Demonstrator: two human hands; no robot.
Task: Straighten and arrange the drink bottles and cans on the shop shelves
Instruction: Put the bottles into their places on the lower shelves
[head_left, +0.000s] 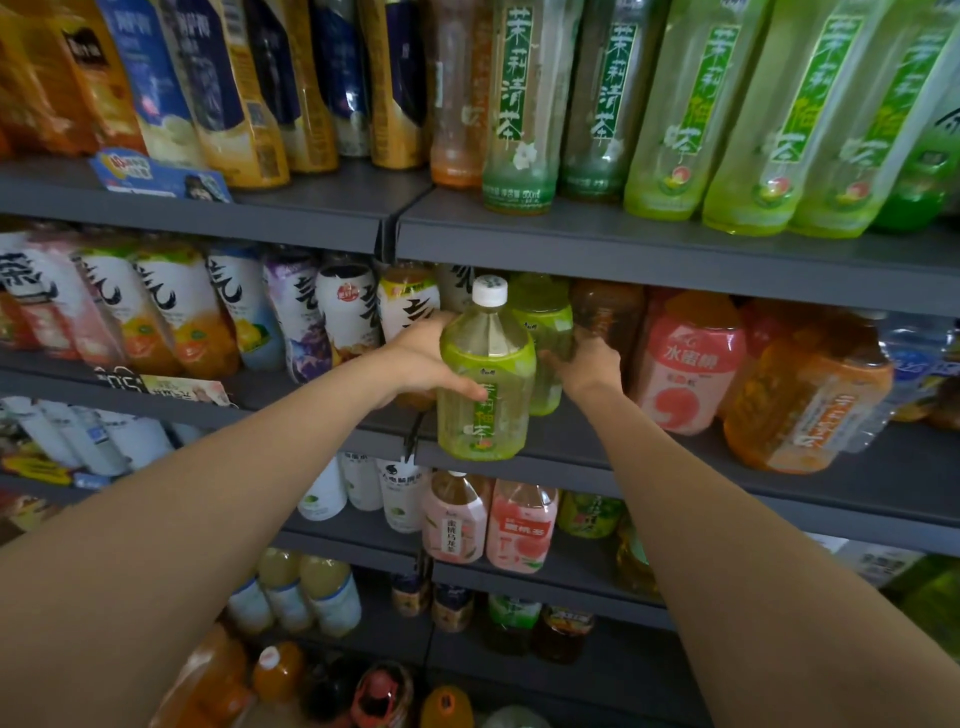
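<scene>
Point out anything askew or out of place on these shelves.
The green tea bottle in the left hand sits at the shelf's front lip, well ahead of its row. The orange bottle to its right leans sideways.

Big green-label tea bottle (485, 379), white cap, upright at mid shelf (675, 457) front edge, 2nd green bottle (545, 338) just behind.

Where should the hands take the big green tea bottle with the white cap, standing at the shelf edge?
Probably round the green tea bottle's wide labelled body, coming from the open front and its left side, as the left hand does now. It stands upright; another green bottle crowds its right, where the right hand reaches.
</scene>
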